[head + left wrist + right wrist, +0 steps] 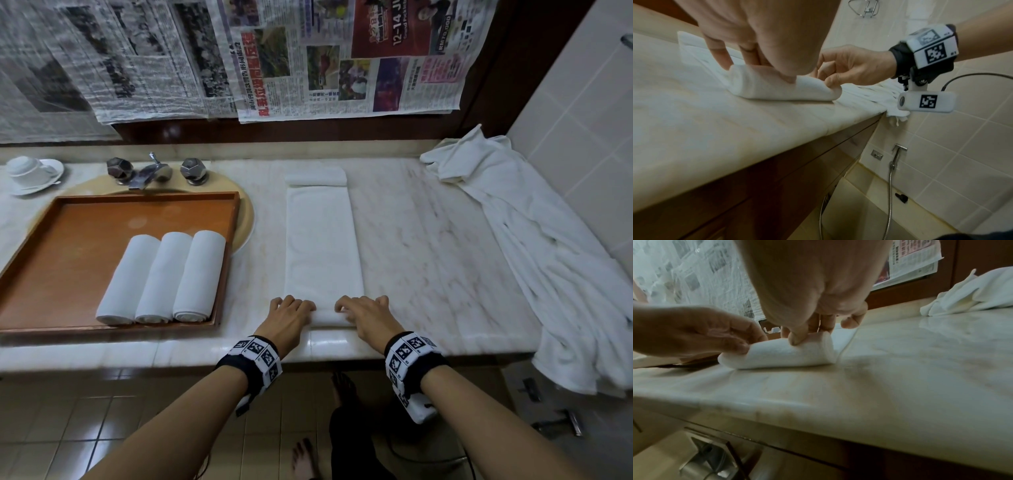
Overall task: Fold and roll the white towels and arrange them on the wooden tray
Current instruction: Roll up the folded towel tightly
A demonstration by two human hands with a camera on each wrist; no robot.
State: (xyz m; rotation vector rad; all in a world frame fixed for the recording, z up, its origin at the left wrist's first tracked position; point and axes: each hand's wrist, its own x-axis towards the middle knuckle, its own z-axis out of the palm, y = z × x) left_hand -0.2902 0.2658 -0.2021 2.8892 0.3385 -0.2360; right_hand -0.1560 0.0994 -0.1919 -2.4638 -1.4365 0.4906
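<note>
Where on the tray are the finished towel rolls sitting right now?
In the head view, three rolled towels lie side by side in the near right corner of the wooden tray, left of the folded towel being rolled.

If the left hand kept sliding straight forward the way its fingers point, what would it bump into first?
The left hand already grips the rolled near end of the folded towel. Going straight on, it would travel over that towel's flat strip and probably first meet the small rolled bit at its far end.

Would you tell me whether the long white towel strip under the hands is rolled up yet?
Only begun: the long white towel strip has a short roll at its near end under both hands, the rest lying flat on the marble counter.
</note>
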